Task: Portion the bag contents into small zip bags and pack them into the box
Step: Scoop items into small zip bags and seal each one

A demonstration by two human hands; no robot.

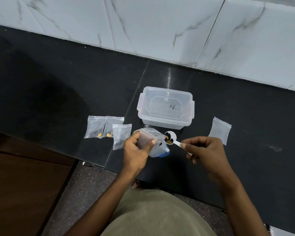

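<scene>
- Head view: portioning step. Left hand (136,149) grips the source bag (152,142), mouth held open.
- Right hand (204,150) pinches the spoon (171,138) handle; loaded bowl sits at the bag mouth, just beyond the left thumb.
- Next, likely: carry the scoop to an empty zip bag (219,130), beyond the right hand.
- Three filled bags (109,129) lie left of the grip; box (166,110) is lidded, just beyond.
</scene>
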